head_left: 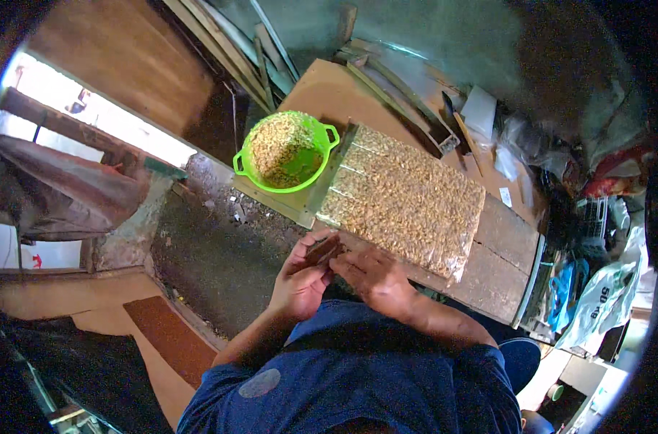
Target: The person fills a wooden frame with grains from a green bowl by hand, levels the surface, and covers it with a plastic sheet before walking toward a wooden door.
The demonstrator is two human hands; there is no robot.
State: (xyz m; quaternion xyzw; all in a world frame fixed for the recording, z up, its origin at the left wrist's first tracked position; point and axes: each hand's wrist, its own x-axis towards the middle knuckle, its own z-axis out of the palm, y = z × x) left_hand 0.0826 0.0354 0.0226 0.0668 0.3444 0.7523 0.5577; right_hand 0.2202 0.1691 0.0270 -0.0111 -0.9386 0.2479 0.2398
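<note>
My left hand [302,281] and my right hand [376,279] meet at the near edge of a wooden bench, close to my body. My left fingers and thumb curl around a small flat dark-brown piece [321,251], whose kind I cannot make out. The right hand's bent fingers come together against it, their tips partly hidden. Just beyond the hands lies a wide flat slab of pale beans [408,195] packed in clear plastic. A bright green two-handled colander-like basin [285,186], partly filled with loose pale beans, stands at the slab's far left.
The wooden bench [502,257] extends right of the slab. Behind stand a brown board [318,90] and wooden strips [394,87]. Plastic bags and a white sack [604,300] crowd the right side. A dark rough floor [213,239] lies left, with a reddish-brown plank [168,336] nearby.
</note>
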